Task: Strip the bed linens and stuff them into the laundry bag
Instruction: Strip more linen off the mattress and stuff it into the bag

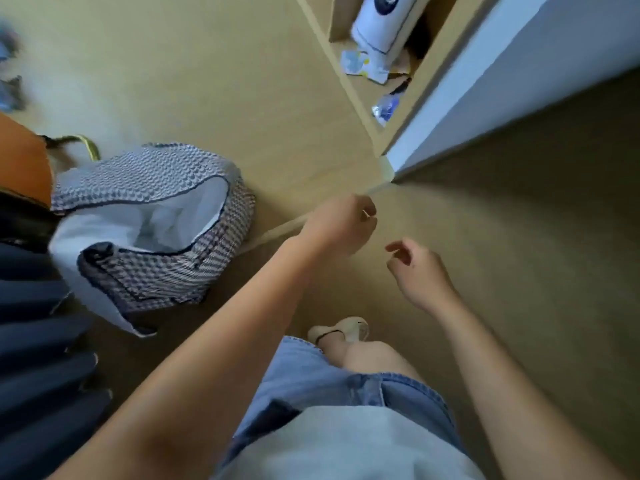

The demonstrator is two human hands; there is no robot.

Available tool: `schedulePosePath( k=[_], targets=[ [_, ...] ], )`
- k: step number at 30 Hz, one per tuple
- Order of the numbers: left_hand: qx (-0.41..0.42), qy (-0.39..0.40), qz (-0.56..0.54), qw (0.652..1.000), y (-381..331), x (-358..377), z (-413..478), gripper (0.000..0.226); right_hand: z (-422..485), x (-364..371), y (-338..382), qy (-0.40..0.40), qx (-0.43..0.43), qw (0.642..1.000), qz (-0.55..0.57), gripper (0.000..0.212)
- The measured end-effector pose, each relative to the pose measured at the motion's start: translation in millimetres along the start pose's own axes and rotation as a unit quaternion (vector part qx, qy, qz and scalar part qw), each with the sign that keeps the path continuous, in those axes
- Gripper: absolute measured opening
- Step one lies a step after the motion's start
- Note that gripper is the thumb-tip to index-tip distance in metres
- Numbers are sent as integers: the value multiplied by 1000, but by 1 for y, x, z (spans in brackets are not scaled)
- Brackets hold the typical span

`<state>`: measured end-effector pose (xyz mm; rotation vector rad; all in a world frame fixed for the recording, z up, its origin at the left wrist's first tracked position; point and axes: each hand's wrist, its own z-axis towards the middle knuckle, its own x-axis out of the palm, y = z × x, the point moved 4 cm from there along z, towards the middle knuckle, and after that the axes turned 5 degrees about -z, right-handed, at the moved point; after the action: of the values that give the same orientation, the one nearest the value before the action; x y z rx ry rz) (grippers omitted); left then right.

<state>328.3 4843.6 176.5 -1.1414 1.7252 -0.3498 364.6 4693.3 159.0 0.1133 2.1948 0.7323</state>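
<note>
Nearest the camera, denim shorts (346,386) and one pale shoe (341,332) are seen above a tan floor. Just beyond, the right hand (420,275) is held in the air with loosely curled fingers, and nothing is gripped by it. The left hand (337,225) is reached further out over a pale floor strip (277,232). Its fingers are curled in, but whether anything is pinched cannot be told.

To the left, the laundry bag (166,271) is slumped on the floor, its white-lined mouth turned up and half collapsed. No bed linen is clearly seen in either hand or in the bag. Dark blue folded cloth (38,341) at the left edge may be bedding, but this cannot be confirmed.

The main risk is judged to lie with the bag: if linen is pushed in with one hand, the soft mouth could be folded shut or the bag shoved along the floor, and cloth spilled beside it. A yellow strap (88,147) behind the bag could be caught by a foot. Farther off, loose packets on a low shelf (349,84) could be swept out by trailing sheets.
</note>
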Motion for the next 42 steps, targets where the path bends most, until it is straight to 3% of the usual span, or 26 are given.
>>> schedulePosePath(
  k=[3, 7, 12, 17, 18, 20, 24, 27, 29, 31, 33, 36, 42],
  targets=[
    [41, 101, 34, 993, -75, 77, 13, 32, -40, -69, -82, -49, 52, 997, 0, 16],
    [116, 215, 146, 959, -159, 168, 23, 38, -99, -136, -184, -191, 158, 967, 66, 13],
    [224, 306, 300, 875, -260, 264, 13, 40, -173, -157, -280, -292, 237, 910, 173, 7],
    [281, 401, 366, 792, -347, 375, 12, 25, -218, -158, -375, -351, 356, 824, 267, 10],
    [284, 414, 373, 780, -359, 393, 11, 20, -220, -159, -385, -350, 372, 814, 276, 16],
    [290, 444, 390, 753, -386, 439, 10, 30, -225, -167, -415, -343, 406, 792, 301, 20],
    [311, 499, 420, 691, -467, 540, 18, 29, -230, -217, -496, -343, 428, 769, 328, 16],
    [327, 486, 440, 680, -542, 599, 38, 40, -244, -265, -554, -328, 448, 767, 321, 16],
    [347, 483, 458, 661, -586, 640, 49, 35, -254, -293, -589, -328, 457, 761, 323, 15],
    [359, 486, 478, 637, -624, 682, 51, 25, -262, -316, -622, -331, 476, 741, 338, 15],
    [362, 504, 476, 623, -654, 721, 45, 30, -270, -330, -655, -338, 491, 714, 366, 15],
    [349, 515, 459, 635, -689, 772, 48, 44, -281, -351, -708, -330, 495, 711, 374, 15],
    [325, 482, 497, 644, -768, 870, 69, 43, -317, -437, -852, -332, 473, 732, 360, 14]
  ],
)
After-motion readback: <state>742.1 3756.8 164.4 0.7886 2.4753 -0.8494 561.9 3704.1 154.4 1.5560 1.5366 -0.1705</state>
